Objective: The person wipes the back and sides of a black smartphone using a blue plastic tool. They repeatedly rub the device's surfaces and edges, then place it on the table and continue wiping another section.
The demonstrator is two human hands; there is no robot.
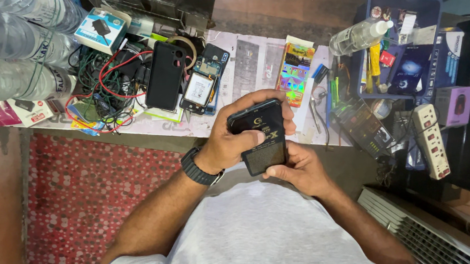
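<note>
Both of my hands hold a flat black rectangular pack (262, 138) with gold print, just above my grey shirt. My left hand (235, 139), with a black watch on its wrist, wraps over the pack's top end, thumb pressed on its face. My right hand (299, 169) grips its lower right edge from beneath. On the bench beyond lie a black phone back cover (164, 76) and an opened phone (204, 83) with its battery showing.
A tangle of red and black wires (103, 86) and clear water bottles (10, 49) fill the left of the bench. At right are a blue tray (432, 5) of tools, a white power strip (432, 140) and a colourful card (294, 71). Another person's arm shows at top.
</note>
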